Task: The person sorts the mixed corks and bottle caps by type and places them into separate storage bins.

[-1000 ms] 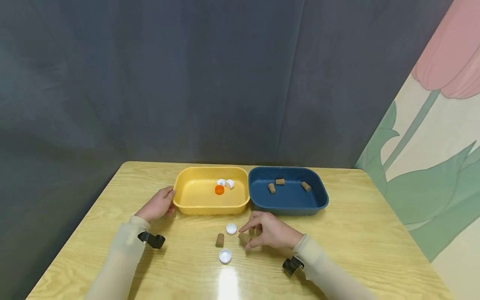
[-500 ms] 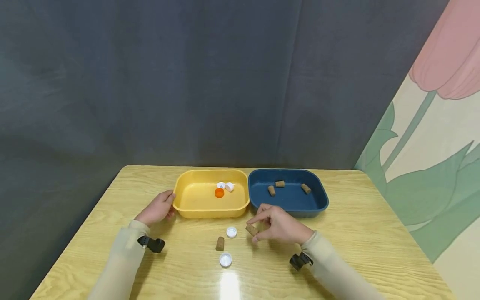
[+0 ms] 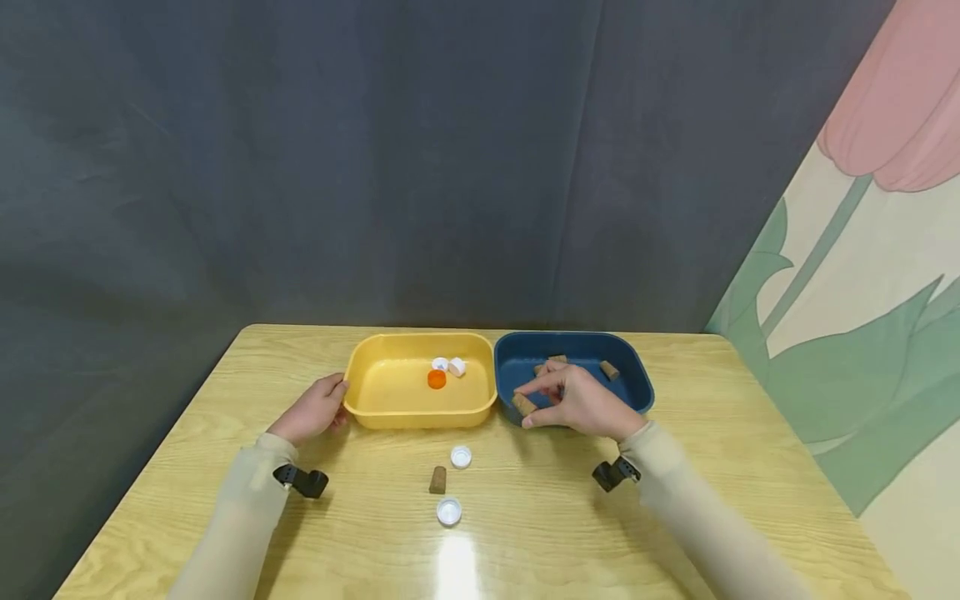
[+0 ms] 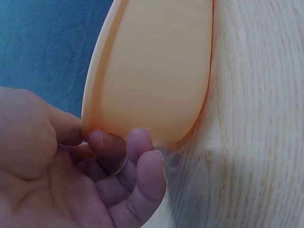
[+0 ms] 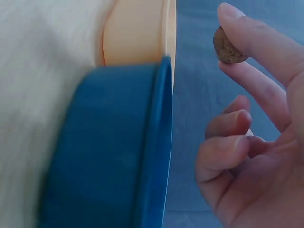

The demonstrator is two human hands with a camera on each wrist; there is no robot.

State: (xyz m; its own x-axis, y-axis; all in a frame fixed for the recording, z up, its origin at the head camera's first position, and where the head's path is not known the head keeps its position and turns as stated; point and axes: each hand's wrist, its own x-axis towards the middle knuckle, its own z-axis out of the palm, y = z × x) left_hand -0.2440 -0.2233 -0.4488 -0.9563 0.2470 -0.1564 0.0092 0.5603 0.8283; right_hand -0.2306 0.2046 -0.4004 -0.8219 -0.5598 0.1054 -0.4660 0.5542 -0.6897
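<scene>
My right hand (image 3: 588, 402) pinches a cork (image 5: 229, 46) between thumb and index finger, above the near left side of the blue bin (image 3: 640, 400). In the right wrist view the cork stands clear of the bin's rim, and the other fingers are curled. At its left end, the yellow bin (image 3: 420, 421) has my left hand (image 3: 311, 410) gripping its rim. The left wrist view shows thumb and fingertips on that rim. Inside the yellow bin lie two white caps (image 3: 457, 367) and an orange cap (image 3: 437, 379). Other corks (image 3: 609, 370) lie in the blue bin, partly hidden by my hand.
On the wooden table (image 3: 360, 533) before the bins are a white bottle cap (image 3: 461, 457), a cork (image 3: 438, 480) and another white cap (image 3: 449, 512). The bins stand side by side near the far table edge, before a dark curtain (image 3: 420, 167).
My right hand has lifted the cork off the table and carried it up and to the right, over the blue bin. My left hand stays at the yellow bin.
</scene>
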